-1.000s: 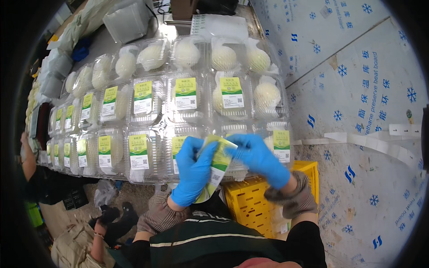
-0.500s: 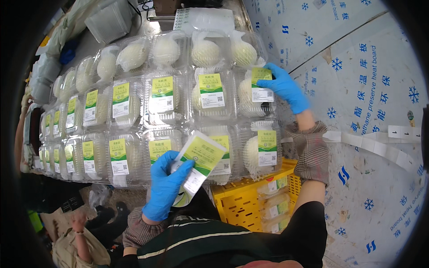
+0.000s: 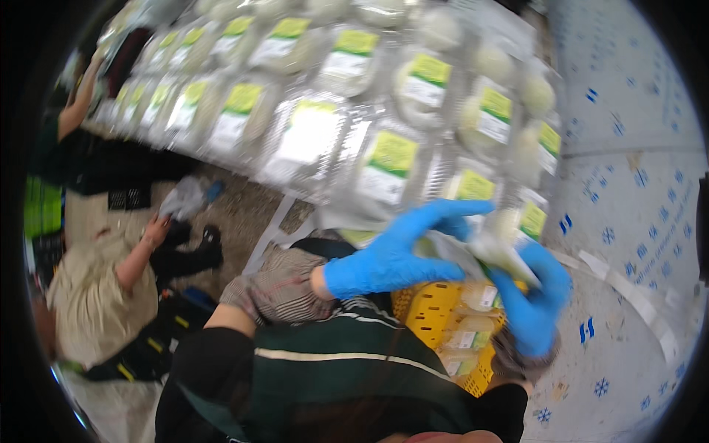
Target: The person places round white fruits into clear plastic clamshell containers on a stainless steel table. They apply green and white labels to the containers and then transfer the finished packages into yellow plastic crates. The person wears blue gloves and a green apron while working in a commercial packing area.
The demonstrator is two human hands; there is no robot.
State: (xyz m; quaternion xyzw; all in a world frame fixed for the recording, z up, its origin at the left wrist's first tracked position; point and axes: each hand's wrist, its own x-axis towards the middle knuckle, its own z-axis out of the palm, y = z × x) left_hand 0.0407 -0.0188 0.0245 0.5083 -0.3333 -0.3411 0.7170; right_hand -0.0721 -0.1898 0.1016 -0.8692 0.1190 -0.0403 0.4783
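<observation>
Clear plastic clamshell boxes (image 3: pixel 317 140) stand in rows on the table, with pale round produce inside and yellow, green and white labels on their lids. At the table's near right corner, my right hand (image 3: pixel 539 303), in a blue glove, pinches a stack of label sheets (image 3: pixel 509 260); motion blurs it. Beside it is my left hand (image 3: pixel 395 255), also gloved blue, its thumb and fingers spread apart around the stack's pale left end. Whether the left fingers touch the sheets is hard to make out. Both hands hover just in front of the nearest boxes.
Below my hands sits a yellow crate (image 3: pixel 425 317) holding several labelled boxes. A printed wall panel (image 3: pixel 628 221) runs along the right, with a white strip (image 3: pixel 628 295) on it. At the left are a co-worker in beige (image 3: pixel 103 295) and another person's arm (image 3: pixel 77 107).
My right hand has left the box on the right and come back to the label stack, which it now grips. My left hand's fingers have spread. The view has turned and shifted.
</observation>
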